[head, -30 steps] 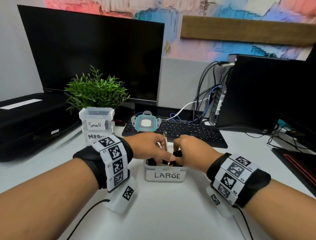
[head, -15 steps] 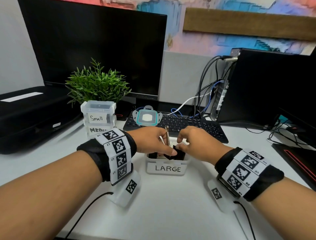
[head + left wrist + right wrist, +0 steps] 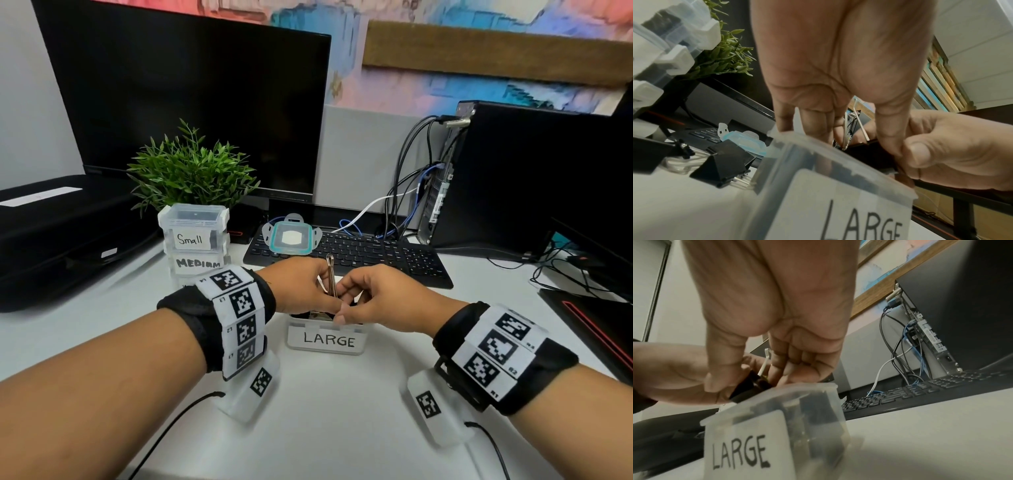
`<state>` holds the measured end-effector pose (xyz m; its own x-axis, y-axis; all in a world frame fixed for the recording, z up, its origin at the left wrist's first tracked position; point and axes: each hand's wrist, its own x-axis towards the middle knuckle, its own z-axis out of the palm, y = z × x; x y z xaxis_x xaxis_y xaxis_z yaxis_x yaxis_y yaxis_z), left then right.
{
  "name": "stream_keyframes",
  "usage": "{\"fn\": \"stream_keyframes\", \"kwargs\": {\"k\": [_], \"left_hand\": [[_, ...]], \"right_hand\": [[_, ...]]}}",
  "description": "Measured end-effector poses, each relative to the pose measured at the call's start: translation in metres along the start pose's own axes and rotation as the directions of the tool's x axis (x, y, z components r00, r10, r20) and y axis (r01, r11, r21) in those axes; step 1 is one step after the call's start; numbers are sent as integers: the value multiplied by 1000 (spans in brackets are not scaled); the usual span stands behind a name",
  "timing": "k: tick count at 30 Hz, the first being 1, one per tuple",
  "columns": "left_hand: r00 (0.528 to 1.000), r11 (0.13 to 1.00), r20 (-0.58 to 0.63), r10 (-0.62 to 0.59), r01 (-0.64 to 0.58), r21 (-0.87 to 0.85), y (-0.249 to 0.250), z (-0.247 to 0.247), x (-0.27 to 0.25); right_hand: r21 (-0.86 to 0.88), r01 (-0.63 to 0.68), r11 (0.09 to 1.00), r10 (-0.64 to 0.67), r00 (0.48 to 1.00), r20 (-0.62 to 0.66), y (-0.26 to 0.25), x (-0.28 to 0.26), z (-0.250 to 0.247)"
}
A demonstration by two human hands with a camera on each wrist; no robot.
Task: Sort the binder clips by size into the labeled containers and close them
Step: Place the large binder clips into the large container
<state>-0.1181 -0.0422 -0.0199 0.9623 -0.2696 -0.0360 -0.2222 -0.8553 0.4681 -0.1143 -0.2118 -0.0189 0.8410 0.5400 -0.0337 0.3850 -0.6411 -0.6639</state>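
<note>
The LARGE container [image 3: 325, 339] sits on the desk [image 3: 342, 428], with both hands [image 3: 301, 284] [image 3: 376, 301] meeting just above its open top. Behind it lies the keyboard [image 3: 370, 253], a loose lid [image 3: 291, 238] resting on the keyboard's left end. To the container's rear left, the Small container [image 3: 193, 226] is stacked on the MEDIUM one [image 3: 198, 262], a plant [image 3: 191, 171] behind them. Two binder clips [image 3: 725, 164] lie on the desk left of the LARGE container.

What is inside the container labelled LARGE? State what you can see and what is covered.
Through the clear wall of the LARGE container dark binder clips show, and one clip's wire handle sticks up above the rim. The left hand and right hand cover the opening, so the count stays hidden.
</note>
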Motion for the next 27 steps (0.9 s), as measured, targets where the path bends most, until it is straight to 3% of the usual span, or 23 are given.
{"fn": "stream_keyframes", "kwargs": {"k": [10,16,21,27], "left_hand": [[998,999,-49,-34,35,32,1,1,-3],[997,987,75,21,-32,159,-6,-3,-6],[998,989,33,60,-64,133,-13,-3,-7],[993,969,-56,102,-87,233,-23,-2,-7]], "right_hand": [[-112,44,993,-57,992,-114,2,4,11],[-148,-11,989,-16,984,-180,7,6,9],[-90,-19,996,5,987,-158,7,6,5],[-65,-27,998,17,989,-149,9,3,-6]]}}
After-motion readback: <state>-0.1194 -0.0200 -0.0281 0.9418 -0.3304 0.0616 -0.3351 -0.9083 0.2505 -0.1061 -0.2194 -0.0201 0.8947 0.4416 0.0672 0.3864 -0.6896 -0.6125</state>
